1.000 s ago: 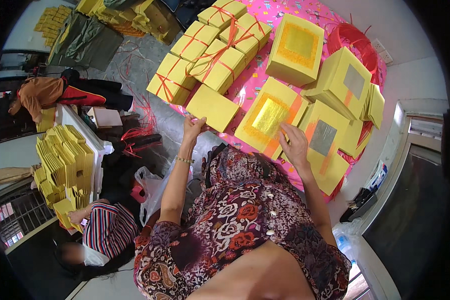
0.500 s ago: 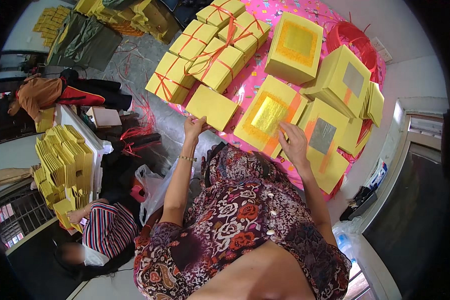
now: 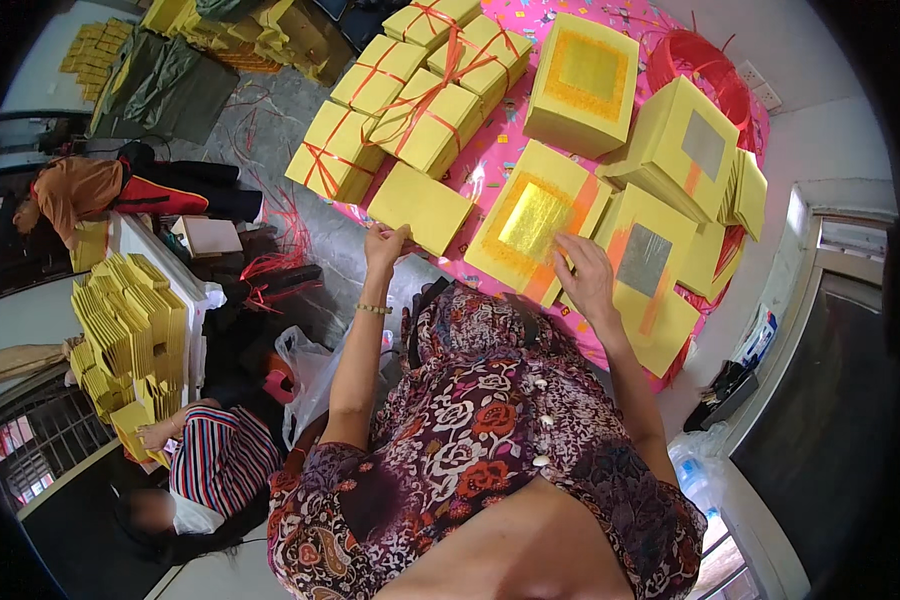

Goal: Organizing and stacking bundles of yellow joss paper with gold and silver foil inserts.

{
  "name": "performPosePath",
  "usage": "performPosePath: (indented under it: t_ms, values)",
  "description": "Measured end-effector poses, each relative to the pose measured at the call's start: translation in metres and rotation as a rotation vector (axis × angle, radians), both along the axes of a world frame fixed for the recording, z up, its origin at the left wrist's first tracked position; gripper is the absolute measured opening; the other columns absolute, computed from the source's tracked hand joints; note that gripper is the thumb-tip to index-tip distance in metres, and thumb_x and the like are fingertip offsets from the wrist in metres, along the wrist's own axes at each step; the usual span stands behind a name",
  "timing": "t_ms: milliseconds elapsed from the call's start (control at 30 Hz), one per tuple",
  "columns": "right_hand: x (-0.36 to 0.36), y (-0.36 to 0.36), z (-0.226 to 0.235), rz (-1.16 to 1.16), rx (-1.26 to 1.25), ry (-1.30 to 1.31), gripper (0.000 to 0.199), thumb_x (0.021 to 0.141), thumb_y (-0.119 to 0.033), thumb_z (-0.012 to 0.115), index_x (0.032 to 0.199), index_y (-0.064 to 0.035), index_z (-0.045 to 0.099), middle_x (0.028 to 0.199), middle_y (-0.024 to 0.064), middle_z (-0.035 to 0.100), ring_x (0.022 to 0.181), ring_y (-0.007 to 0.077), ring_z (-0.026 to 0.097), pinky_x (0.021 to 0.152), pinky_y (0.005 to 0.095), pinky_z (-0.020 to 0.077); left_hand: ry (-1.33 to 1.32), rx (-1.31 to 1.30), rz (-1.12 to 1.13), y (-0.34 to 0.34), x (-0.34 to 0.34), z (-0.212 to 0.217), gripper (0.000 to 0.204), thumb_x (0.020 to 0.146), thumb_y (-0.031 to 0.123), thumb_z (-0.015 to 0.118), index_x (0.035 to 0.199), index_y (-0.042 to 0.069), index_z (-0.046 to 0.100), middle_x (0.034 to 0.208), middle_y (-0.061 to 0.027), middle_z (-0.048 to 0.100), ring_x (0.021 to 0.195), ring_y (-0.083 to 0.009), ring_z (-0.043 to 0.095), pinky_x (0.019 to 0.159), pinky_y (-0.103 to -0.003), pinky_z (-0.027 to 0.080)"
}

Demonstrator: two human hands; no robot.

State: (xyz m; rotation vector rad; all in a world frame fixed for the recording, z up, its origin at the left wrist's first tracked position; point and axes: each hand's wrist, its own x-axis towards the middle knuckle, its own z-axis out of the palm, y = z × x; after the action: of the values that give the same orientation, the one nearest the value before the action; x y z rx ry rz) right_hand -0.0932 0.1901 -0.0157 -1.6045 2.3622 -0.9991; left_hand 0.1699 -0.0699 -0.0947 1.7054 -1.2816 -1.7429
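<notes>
At the near left edge of the pink table, my left hand pinches the near corner of a small stack of plain yellow paper. My right hand has its fingers bent over the near right edge of a yellow joss paper stack, whose top sheet bears a gold foil square and orange marks. Thumb and fingertips close on that edge; how many sheets they take is hidden. Just right of this hand lies joss paper with a silver foil square.
Bundles tied with red ribbon stand at the far left of the pink table. A tall gold-foil stack and a coil of red ribbon sit farther back. At left, two people work beside piled folded yellow paper.
The view has shifted slightly, so the table's things sit a little higher and farther left. Both hands stay at the same stacks, with only small finger movement.
</notes>
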Motion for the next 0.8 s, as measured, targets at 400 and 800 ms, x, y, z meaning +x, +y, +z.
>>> performPosePath:
  t_ms: [400, 800]
  values:
    - [-0.001, 0.001, 0.001, 0.017, -0.015, 0.005, 0.027, 0.087, -0.012, 0.068, 0.112, -0.0031, 0.067, 0.11, 0.0108, 0.068, 0.1, 0.029, 0.065, 0.087, 0.0401, 0.0519, -0.076, -0.202, 0.061, 0.001, 0.004, -0.031, 0.028, 0.078, 0.012, 0.078, 0.088, 0.004, 0.054, 0.069, -0.0038, 0.062, 0.056, -0.011, 0.058, 0.05, -0.026, 0.048]
    - [-0.001, -0.001, 0.0, 0.037, -0.015, 0.014, 0.026, 0.087, -0.011, 0.067, 0.112, -0.0039, 0.066, 0.109, 0.0101, 0.067, 0.099, 0.0285, 0.064, 0.085, 0.04, 0.0521, -0.049, -0.164, 0.166, -0.002, 0.015, -0.048, 0.042, 0.074, 0.012, 0.083, 0.101, 0.001, 0.053, 0.08, -0.0082, 0.065, 0.068, -0.0163, 0.065, 0.057, -0.029, 0.055]
